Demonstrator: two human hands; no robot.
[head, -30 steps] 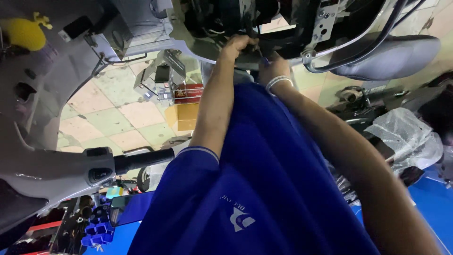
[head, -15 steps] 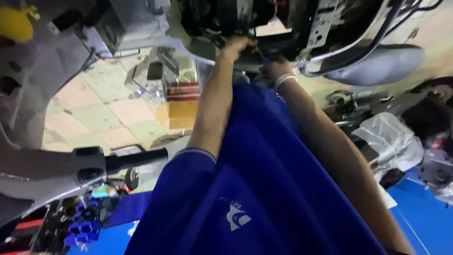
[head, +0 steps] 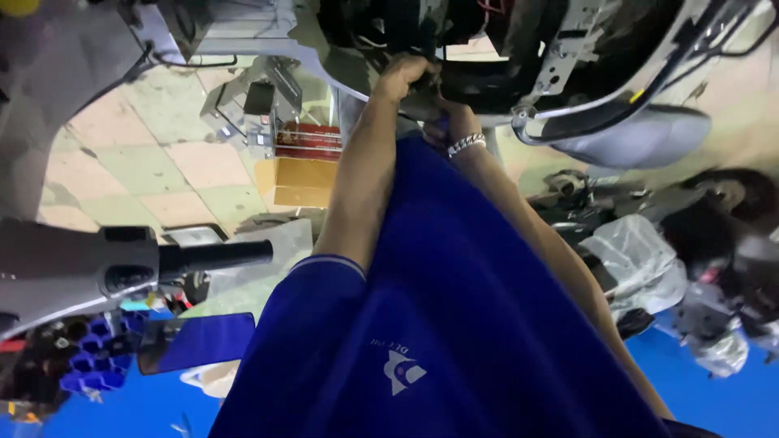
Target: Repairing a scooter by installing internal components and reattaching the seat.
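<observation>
Blue shirt across the lower middle of the frame, with both bare arms running up from it to the upper centre, into the dark cavity under a scooter's body. Left hand at the cavity's edge, fingers curled tight over a dark part there, probably to steady it or pull on it while the other hand works; what the part is, too dim to tell. Right hand just below and right of the left, touching or nearly touching it, marked by a silver bracelet at the wrist; fingers tucked behind the left hand and the shadow, so cannot tell whether spread or closed. Both hands close together on one spot, likely because the cavity leaves little room. Metal bracket and a grey panel hanging to the right of the hands, upper right. Handlebar grip at middle left, well apart from the hands, with a mirror below it. Cardboard box on the tiled floor, left of the left forearm, with a red box touching it on the side nearer the frame's top. Plastic bag at right, above a blue mat.
</observation>
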